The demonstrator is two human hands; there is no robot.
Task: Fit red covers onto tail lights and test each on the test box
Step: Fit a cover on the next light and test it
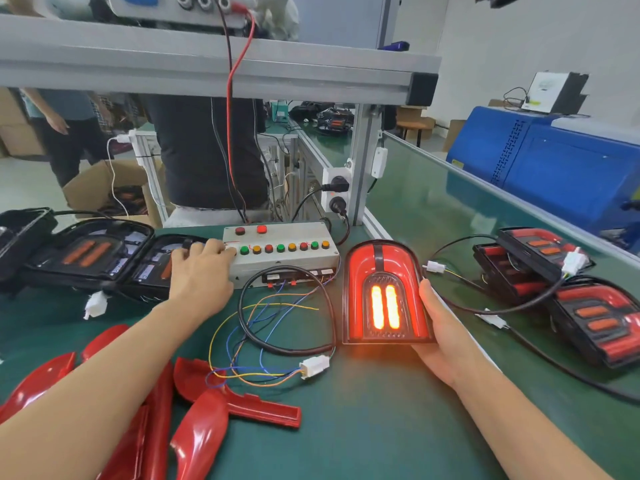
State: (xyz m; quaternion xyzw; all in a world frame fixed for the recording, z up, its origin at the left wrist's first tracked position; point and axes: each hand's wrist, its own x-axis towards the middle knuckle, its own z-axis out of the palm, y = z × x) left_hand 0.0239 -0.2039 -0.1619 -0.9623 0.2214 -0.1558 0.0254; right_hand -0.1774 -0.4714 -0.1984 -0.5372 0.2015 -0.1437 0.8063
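Lit tail light held upright on the counter while the test box is pressed.

Nearest, loose red covers (204, 434) lie at the near left of the green counter (381, 427). The right hand (446, 337) grips the tail light (384, 292) by its right edge and base; its long axis runs near to far, rounded end far, two amber bars glowing. The left hand (201, 268), fingers curled, presses at the left end of the test box (282, 252). No writing is legible. Uncovered lights (86, 258) sit far left, covered lights (568, 299) right; a cardboard box (104, 188) on the floor beyond holds more.

Right hand (446, 337) holding tail light (384, 292) (lit), left hand (201, 271) on test box (287, 261)
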